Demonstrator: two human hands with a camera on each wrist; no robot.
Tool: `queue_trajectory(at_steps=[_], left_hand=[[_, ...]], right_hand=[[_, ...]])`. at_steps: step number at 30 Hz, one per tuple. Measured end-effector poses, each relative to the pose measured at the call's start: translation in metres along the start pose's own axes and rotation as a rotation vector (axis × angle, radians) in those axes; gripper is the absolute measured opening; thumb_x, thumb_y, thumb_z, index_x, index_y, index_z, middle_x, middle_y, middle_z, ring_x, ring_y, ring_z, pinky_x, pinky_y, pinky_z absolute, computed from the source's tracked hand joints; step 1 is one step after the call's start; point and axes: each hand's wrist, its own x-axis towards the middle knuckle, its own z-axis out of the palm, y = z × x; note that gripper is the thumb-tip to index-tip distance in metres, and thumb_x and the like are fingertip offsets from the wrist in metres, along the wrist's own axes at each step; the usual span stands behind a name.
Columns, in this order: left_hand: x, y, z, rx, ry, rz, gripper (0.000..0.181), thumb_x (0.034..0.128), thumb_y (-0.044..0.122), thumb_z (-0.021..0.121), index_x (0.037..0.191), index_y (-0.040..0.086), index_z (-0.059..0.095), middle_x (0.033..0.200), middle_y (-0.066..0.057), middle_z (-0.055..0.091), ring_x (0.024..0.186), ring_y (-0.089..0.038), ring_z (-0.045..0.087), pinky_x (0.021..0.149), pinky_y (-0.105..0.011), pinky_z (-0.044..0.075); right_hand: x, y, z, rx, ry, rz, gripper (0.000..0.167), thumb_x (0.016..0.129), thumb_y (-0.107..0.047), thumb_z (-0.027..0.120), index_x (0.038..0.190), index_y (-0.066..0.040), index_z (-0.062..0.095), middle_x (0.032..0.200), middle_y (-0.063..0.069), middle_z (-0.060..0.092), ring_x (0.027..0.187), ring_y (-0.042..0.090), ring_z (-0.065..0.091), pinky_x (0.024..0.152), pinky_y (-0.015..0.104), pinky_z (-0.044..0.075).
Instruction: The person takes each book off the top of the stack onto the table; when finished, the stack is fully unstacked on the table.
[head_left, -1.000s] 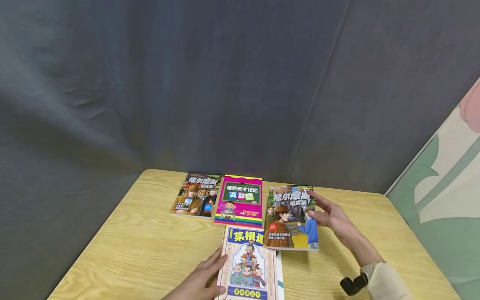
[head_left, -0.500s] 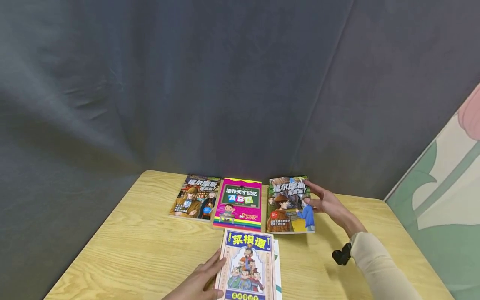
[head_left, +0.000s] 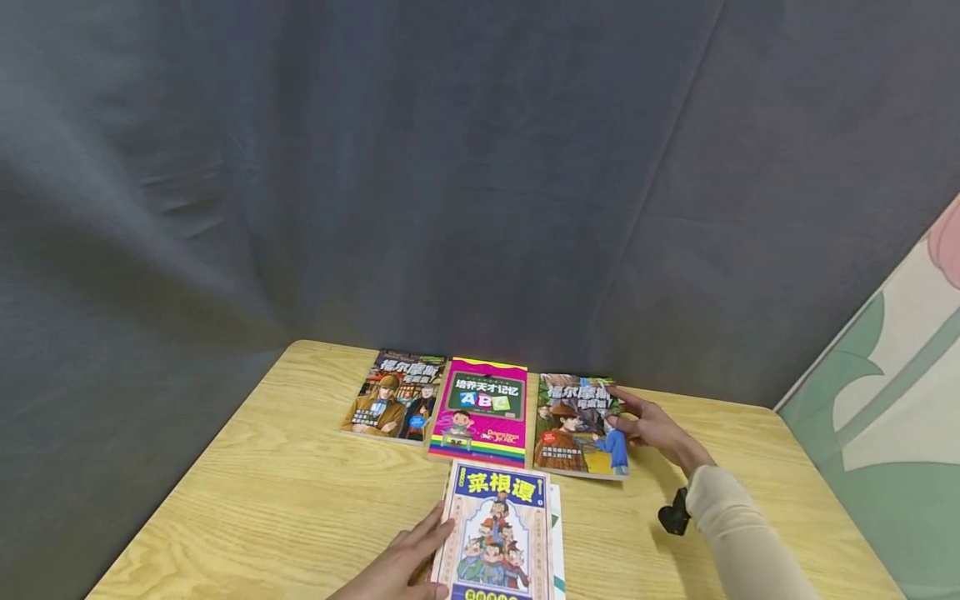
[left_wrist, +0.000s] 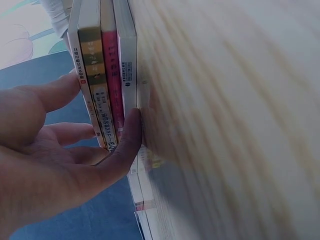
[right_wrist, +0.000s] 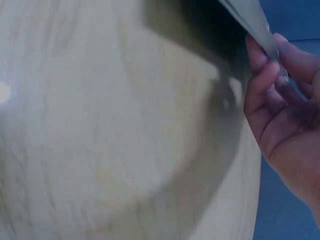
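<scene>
In the head view my right hand [head_left: 656, 429] pinches the right edge of a comic-style book [head_left: 573, 433] with a detective in a brown cap. The right wrist view shows thumb and fingers on either side of this book [right_wrist: 255, 25], its lower end raised and shading the table. My left hand [head_left: 408, 554] rests along the left side of a stack of books [head_left: 495, 533], whose top cover is blue and cream. Seen from the left wrist, its thumb and fingertips touch the spines of several books [left_wrist: 102, 65] lying flat.
Left of the held book lie a pink ABC book [head_left: 480, 412] and a dark detective book [head_left: 396, 396], in a row near the back edge of the wooden table [head_left: 285, 492]. A grey curtain [head_left: 450, 183] hangs behind. A floral panel [head_left: 885, 417] stands at the right.
My right hand has carried the detective book back from over the stack's corner and lowered it beside the pink book. The left hand has stayed at the stack.
</scene>
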Motion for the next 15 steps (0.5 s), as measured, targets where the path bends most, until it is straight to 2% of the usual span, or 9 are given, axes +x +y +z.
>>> queue_trajectory(at_steps=[4,9,15], left_hand=[[0.001,0.000,0.000,0.012,0.000,0.013,0.077,0.0929,0.038,0.062,0.148,-0.005,0.028,0.152,-0.034,0.018,0.130,-0.054,0.030,0.093,-0.074,0.030],[0.001,-0.001,-0.001,0.018,0.007,0.001,0.079,0.0916,0.040,0.062,0.148,-0.004,0.029,0.152,-0.032,0.018,0.130,-0.054,0.032,0.094,-0.071,0.033],[0.002,-0.004,0.001,0.019,0.006,0.034,0.075,0.0935,0.037,0.061,0.147,-0.004,0.029,0.151,-0.035,0.018,0.128,-0.054,0.035,0.093,-0.073,0.032]], right_hand=[[0.005,0.008,0.006,-0.093,0.056,-0.021,0.063,0.096,-0.014,0.060,0.150,-0.003,0.029,0.107,0.017,0.055,0.067,0.014,0.047,0.053,0.027,0.041],[0.009,0.010,0.015,-0.255,0.130,-0.068,0.056,0.095,-0.007,0.060,0.144,0.006,0.037,0.094,0.015,0.056,0.069,0.017,0.049,0.055,0.028,0.043],[0.009,0.011,0.021,-0.478,0.196,-0.084,0.050,0.095,-0.013,0.061,0.137,0.009,0.045,0.082,0.010,0.058,0.067,0.018,0.051,0.058,0.031,0.043]])
